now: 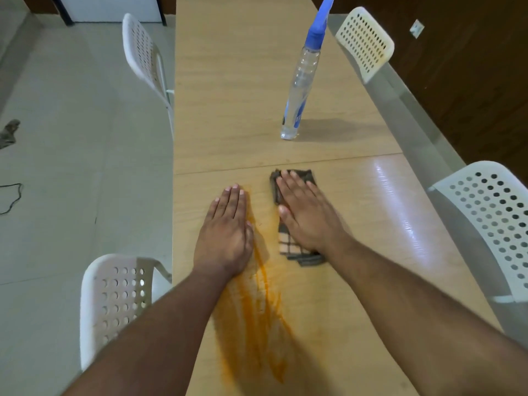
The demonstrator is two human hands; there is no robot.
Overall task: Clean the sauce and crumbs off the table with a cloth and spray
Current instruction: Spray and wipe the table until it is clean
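Both hands flat on the table (228, 81), palms down, fingers straight, nothing gripped.

Right hand (307, 212) presses on the cloth (288, 244), a folded dark checked rag lying lengthwise just below the table seam. Cloth edges show past the fingertips at 12 o'clock and past the heel of the hand at 6 o'clock.

Left hand (225, 232) lies bare on the wood, just beside the cloth at its 9 o'clock, not touching it. Its thumb side sits on the top edge of the sauce smear (251, 318).

Sauce: orange streaks running from between the hands toward 6 o'clock, wide patch between the forearms. Crumbs: can't tell at this resolution.

Spray bottle (303, 81) stands upright at 12 o'clock from the cloth, well apart, beyond the seam. Clear body, blue trigger head, blue label near the base.

White perforated chairs: two on the left edge (114, 298) (143, 52), two on the right (491, 218) (365, 41).
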